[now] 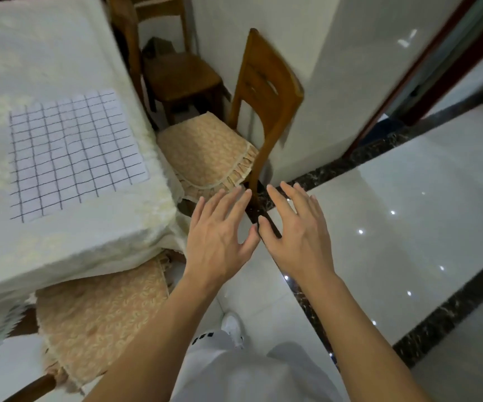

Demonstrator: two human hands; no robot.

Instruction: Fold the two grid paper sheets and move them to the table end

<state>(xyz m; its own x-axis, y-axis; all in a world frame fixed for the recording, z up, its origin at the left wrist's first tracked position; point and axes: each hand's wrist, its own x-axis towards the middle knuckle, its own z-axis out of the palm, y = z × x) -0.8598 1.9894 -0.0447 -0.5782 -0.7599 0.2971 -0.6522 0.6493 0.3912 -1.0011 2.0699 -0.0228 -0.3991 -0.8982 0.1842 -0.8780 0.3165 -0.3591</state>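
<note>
No writing shows anywhere. A grid paper sheet (75, 153) lies flat near the right edge of the cloth-covered surface (46, 53), close to its near right corner. Off that corner, over bare floor tiles (408, 198), the left hand (220, 236) and right hand (295, 230) hang side by side, each grip wide, fingers spread, holding nothing, well apart from the sheet. A wooden chair (260, 91) stands just beyond the fingertips.

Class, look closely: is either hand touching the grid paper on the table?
Apart. The head view shows the left hand and right hand spread over the floor, with tablecloth between them and the grid paper.
</note>
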